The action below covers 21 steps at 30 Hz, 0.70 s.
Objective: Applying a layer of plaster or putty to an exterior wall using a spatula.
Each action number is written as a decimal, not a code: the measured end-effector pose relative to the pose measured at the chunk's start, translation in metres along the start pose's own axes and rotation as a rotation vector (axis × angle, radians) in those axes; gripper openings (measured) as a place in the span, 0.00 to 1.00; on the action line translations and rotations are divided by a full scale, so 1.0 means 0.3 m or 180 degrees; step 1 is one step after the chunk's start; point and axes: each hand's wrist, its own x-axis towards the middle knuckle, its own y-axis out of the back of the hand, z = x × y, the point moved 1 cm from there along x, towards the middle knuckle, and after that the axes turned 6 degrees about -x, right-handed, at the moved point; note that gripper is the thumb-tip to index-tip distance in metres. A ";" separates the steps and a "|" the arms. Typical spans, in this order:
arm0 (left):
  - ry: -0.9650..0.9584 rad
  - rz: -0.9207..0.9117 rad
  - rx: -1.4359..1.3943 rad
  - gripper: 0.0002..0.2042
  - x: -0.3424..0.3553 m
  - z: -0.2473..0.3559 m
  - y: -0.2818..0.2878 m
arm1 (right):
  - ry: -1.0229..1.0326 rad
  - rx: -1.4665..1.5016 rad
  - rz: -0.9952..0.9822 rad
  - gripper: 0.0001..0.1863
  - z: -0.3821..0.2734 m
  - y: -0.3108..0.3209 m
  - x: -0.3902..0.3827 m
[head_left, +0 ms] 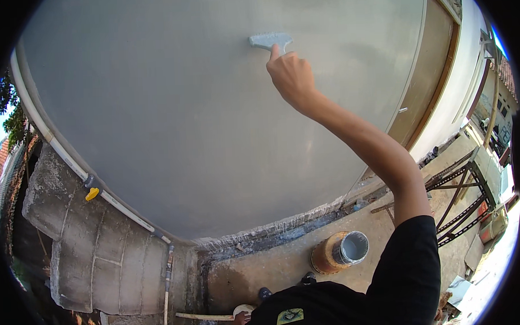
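My right hand (292,75) is closed around the handle of a wide paintbrush (267,41), its arm stretched up and forward. The brush head, coated in pale blue-grey paint, lies against a large grey wall (201,118). The index finger points up along the back of the brush. Low in the picture, beside my dark shirt, a small part of my left hand (241,322) shows. It is next to a whitish rounded object (243,308) and a pale stick or pipe (203,317); its fingers are mostly hidden.
A can of grey paint (365,246) stands on a brown drum-shaped stand (322,258) by my feet. A pipe with a yellow valve handle (92,194) runs along the left wall edge, above concrete blocks (111,253). To the right are a brown door (420,71) and a black metal frame (472,183).
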 end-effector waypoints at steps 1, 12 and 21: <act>0.0003 0.0035 0.0013 0.20 -0.004 0.009 -0.004 | -0.0003 0.0284 -0.0087 0.10 0.025 0.047 0.035; -0.0495 0.0013 0.0159 0.23 0.048 0.214 -0.148 | -0.0014 0.0397 0.0713 0.09 0.226 0.184 0.442; 0.0070 -0.0091 0.0286 0.23 -0.067 0.057 -0.123 | 0.0459 0.0127 -0.0291 0.06 0.020 0.014 0.000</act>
